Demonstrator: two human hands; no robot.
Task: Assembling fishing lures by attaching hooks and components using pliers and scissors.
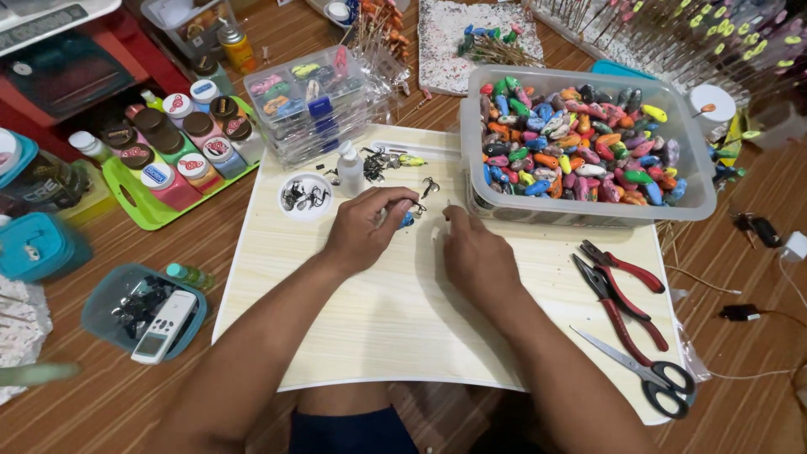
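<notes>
Two bare forearms reach up from the lower edge over a pale wood-grain board [395,328], which lies on a brown striped floor. At the board's middle, the left hand [363,229] curls its fingertips around a small blue fishing lure [408,220] with a dark metal hook. The right hand [473,252], just right of the lure, rests knuckles-up with its fingers bent; whether it pinches anything cannot be told. At the board's far right corner stands a clear plastic tub [689,160], heaped with glossy painted lure bodies [572,147] in many colours. Along the board's right edge lie red-handled pliers [622,290] and black-handled scissors [651,370]. Toward the board's far left sit a small white round dish [305,196] of dark hooks and a white squeeze bottle [350,168]. Beyond the left edge, a green tray [143,210] carries paint jars with round lids, and a stack of clear compartment boxes [311,105] stands behind the bottle.
</notes>
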